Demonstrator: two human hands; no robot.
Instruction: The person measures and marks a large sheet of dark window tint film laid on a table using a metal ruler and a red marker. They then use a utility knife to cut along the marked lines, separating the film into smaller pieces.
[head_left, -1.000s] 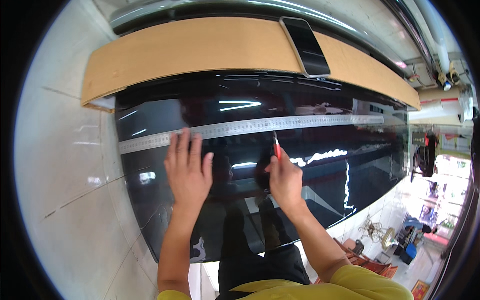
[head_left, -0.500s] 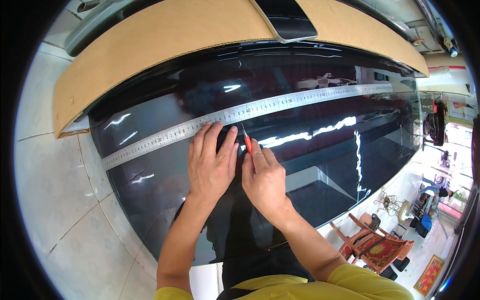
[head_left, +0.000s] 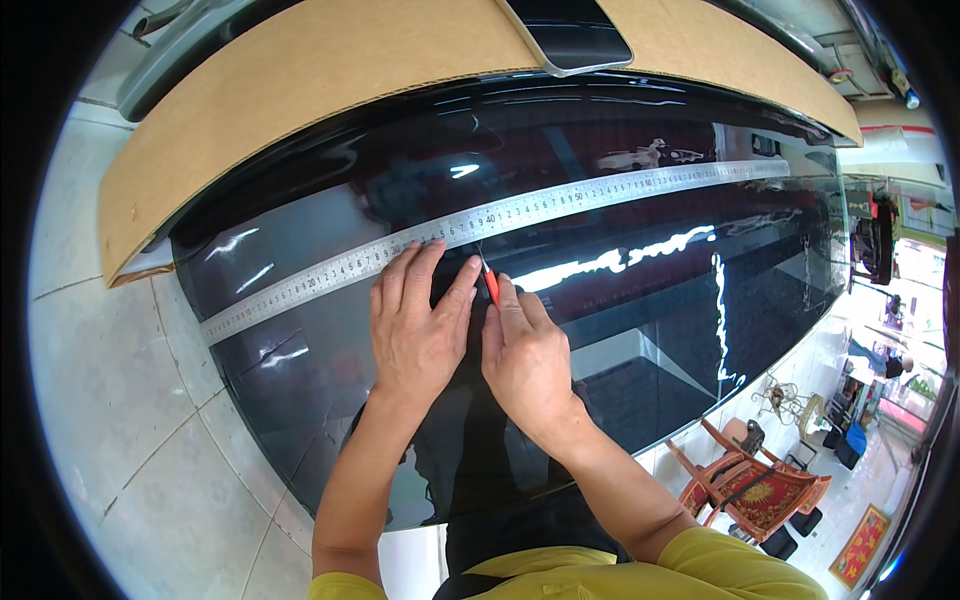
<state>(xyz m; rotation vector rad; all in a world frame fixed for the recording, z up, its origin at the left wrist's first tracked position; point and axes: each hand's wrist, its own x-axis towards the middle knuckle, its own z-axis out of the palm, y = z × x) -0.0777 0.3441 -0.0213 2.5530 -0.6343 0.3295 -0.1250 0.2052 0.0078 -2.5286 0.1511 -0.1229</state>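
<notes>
A long steel ruler (head_left: 540, 207) lies slantwise across a dark, glossy sheet (head_left: 620, 285), rising toward the right. My left hand (head_left: 415, 335) is flat beside it, fingers stretched forward, some fingertips on the ruler's near edge. Close to its right, my right hand (head_left: 528, 365) grips a red-handled craft knife (head_left: 491, 284) like a pen. The slim blade points away from me toward the ruler's near edge, just by my left index finger. Whether the tip touches the sheet is hard to make out.
Beyond the sheet runs a long cardboard box (head_left: 300, 110) with a dark-screened phone (head_left: 575, 40) on it. Pale floor tiles (head_left: 110, 350) show at left. A carved wooden chair (head_left: 755, 490) with red upholstery stands at lower right, near a red-and-gold mat (head_left: 858, 545).
The whole view has shifted slightly. Both hands keep their grip and place beside the ruler, and the knife tip sits slightly closer to my left fingers.
</notes>
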